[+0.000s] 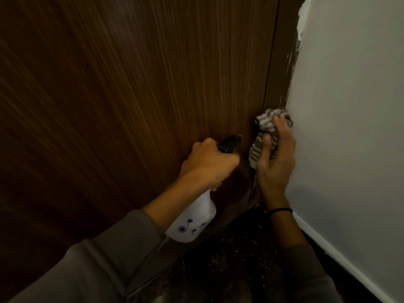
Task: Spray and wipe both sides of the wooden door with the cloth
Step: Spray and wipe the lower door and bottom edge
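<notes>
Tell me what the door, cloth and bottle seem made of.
Door: dark brown wood or veneer, going by the fine straight grain; smooth, low sheen. Solid or veneer cannot be told. Cloth: soft woven fabric, grey and white stripes, crumpled into folds. Bottle: likely white matt plastic with small blue prints; its black spray head looks like glossy plastic.
</notes>
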Demonstrator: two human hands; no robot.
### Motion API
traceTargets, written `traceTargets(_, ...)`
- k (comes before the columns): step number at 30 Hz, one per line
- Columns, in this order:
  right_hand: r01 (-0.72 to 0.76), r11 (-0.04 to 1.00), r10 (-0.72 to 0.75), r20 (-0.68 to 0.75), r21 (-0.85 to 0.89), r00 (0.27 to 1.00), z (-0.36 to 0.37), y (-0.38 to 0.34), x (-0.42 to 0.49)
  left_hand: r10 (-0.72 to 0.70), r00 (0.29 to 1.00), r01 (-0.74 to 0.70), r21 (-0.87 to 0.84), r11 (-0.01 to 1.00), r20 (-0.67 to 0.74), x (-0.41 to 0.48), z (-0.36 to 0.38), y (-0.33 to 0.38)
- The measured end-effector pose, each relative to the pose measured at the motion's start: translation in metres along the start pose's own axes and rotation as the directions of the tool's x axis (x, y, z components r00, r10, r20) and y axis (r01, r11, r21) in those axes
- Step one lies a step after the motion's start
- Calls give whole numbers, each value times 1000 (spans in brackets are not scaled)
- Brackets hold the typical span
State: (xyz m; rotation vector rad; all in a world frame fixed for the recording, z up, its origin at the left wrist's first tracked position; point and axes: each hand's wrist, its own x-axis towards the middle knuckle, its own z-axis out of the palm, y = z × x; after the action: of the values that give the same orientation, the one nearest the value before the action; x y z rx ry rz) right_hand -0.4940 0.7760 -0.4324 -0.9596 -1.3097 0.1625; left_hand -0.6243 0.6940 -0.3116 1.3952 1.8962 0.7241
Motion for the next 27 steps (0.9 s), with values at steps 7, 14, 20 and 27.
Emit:
traceTargets(7, -241, 970, 244, 130, -37, 961, 16, 67, -78, 0, 1000, 0, 4, 1000, 10, -2, -2, -2)
traceTargets(14, -404, 914, 399, 92, 41, 912, 10, 59, -94, -13, 999, 15, -48, 999, 44, -7, -4, 2)
traceTargets(20, -535, 844, 534, 31, 43, 845, 5, 53, -96, -28, 995, 38, -110, 993, 95, -20, -6, -6)
traceTargets(27, -908, 373, 904, 296, -191, 309, -2, 81, -131, 7, 984, 4, -61, 998, 178, -39, 4, -31)
